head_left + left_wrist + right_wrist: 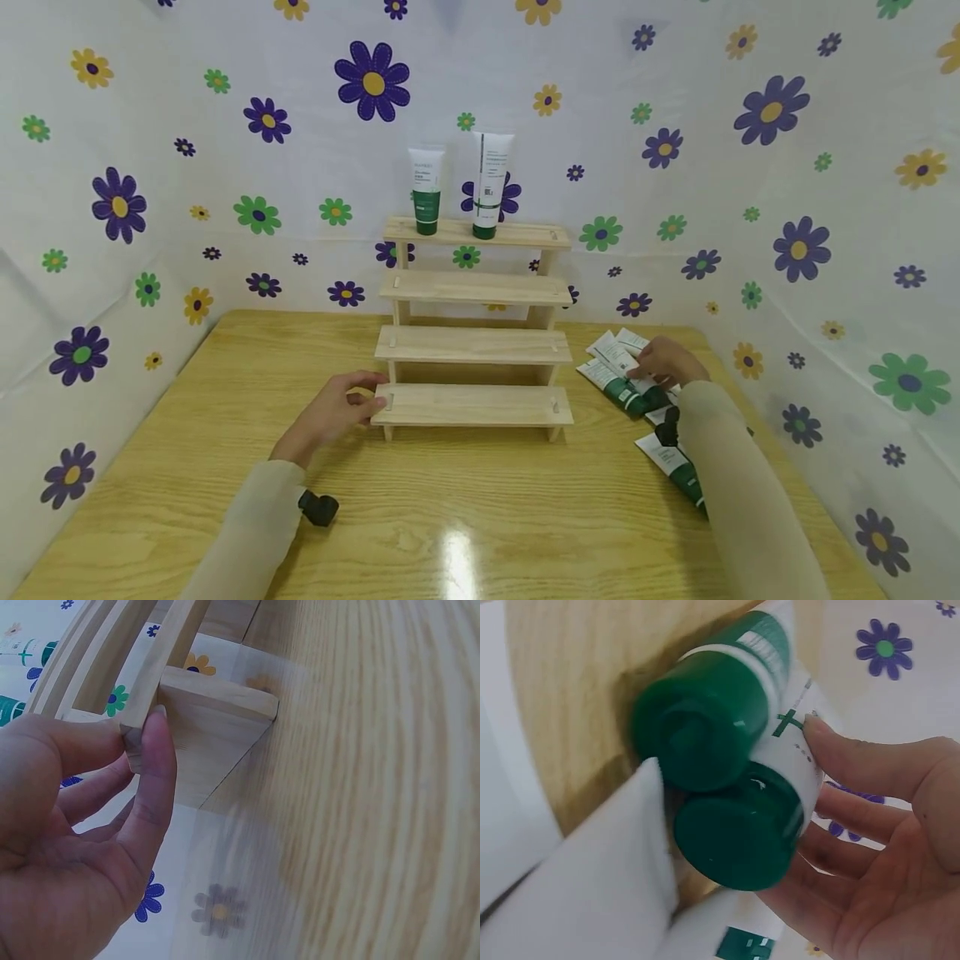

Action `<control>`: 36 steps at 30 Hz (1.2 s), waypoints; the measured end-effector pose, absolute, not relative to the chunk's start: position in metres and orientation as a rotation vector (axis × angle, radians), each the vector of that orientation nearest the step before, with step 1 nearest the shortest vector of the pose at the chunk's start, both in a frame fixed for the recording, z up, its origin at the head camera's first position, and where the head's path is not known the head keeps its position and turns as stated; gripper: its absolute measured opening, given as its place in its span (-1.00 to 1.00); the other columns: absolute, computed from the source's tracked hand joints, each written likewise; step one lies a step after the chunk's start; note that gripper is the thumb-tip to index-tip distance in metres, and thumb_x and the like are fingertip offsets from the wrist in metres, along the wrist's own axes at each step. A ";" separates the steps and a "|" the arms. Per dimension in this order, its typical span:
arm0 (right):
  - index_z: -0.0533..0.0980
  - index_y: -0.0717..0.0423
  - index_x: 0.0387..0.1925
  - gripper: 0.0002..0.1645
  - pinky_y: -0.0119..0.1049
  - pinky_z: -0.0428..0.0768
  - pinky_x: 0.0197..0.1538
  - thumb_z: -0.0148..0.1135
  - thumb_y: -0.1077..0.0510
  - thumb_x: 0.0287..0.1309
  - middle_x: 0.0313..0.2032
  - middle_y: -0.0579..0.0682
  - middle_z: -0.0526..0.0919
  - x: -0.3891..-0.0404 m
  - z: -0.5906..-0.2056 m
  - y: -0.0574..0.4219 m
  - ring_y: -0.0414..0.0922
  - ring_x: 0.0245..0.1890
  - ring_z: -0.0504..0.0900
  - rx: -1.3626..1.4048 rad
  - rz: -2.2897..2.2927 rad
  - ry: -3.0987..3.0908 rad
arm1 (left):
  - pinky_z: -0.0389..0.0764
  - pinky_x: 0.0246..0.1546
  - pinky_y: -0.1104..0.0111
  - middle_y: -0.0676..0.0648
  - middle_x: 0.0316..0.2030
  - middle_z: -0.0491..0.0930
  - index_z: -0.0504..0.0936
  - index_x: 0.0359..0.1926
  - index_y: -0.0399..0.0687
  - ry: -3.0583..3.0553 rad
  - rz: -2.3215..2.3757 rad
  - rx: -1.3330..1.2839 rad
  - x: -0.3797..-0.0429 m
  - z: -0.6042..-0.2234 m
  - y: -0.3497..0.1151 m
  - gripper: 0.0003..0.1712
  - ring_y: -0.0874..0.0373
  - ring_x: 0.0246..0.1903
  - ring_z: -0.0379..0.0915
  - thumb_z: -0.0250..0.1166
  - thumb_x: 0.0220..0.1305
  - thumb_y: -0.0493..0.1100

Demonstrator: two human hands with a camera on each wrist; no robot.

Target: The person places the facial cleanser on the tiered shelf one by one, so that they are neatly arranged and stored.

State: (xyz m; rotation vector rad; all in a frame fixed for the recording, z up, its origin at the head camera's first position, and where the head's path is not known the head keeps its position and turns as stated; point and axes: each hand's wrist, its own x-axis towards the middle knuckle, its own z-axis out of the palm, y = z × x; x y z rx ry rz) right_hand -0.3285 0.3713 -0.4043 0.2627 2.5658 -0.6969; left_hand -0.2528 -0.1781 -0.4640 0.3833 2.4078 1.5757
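While the right hand (670, 360) pinches a green-capped white tube (789, 754) between thumb and fingers, at the right of the head frame, other tubes (611, 385) lie in a loose heap near it on the tabletop (480, 483). Left hand (332, 410), left of centre: grips the left end of the lowest board (472, 406) of a four-step wooden rack (472, 343). On the top step (525, 233), upper centre, two more stand cap-down: a shorter tube (427, 179) left, a taller tube (492, 175) right. Flower-printed sheeting (300, 150) hangs behind, across the upper frame.
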 end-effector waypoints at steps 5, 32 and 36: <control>0.36 0.47 0.33 -0.28 0.08 0.66 0.21 0.31 0.06 0.36 0.26 0.45 0.48 -0.329 -0.393 0.373 0.25 0.14 0.57 0.231 -0.718 2.586 | 0.76 -0.17 0.25 -0.36 0.23 0.48 0.45 0.38 -0.26 2.404 1.581 0.362 -0.253 -0.465 -0.178 -0.49 0.16 -0.18 0.62 0.24 0.50 -0.21; 0.07 0.25 0.58 -0.12 0.24 0.43 0.44 0.22 0.02 0.46 0.47 0.43 0.28 -0.332 -0.296 0.327 0.35 0.38 0.41 0.187 -1.355 2.795 | 0.76 -0.17 0.28 -0.33 0.22 0.49 0.47 0.36 -0.23 2.419 1.543 0.344 -0.257 -0.466 -0.180 -0.51 0.12 -0.16 0.63 0.25 0.50 -0.21; 0.10 0.19 0.58 -0.15 0.21 0.42 0.46 0.24 0.03 0.46 0.48 0.37 0.31 -0.334 -0.288 0.312 0.30 0.38 0.43 0.211 -1.446 2.818 | 0.76 -0.17 0.28 -0.34 0.22 0.49 0.47 0.36 -0.24 2.418 1.544 0.356 -0.257 -0.466 -0.180 -0.51 0.13 -0.17 0.63 0.24 0.50 -0.21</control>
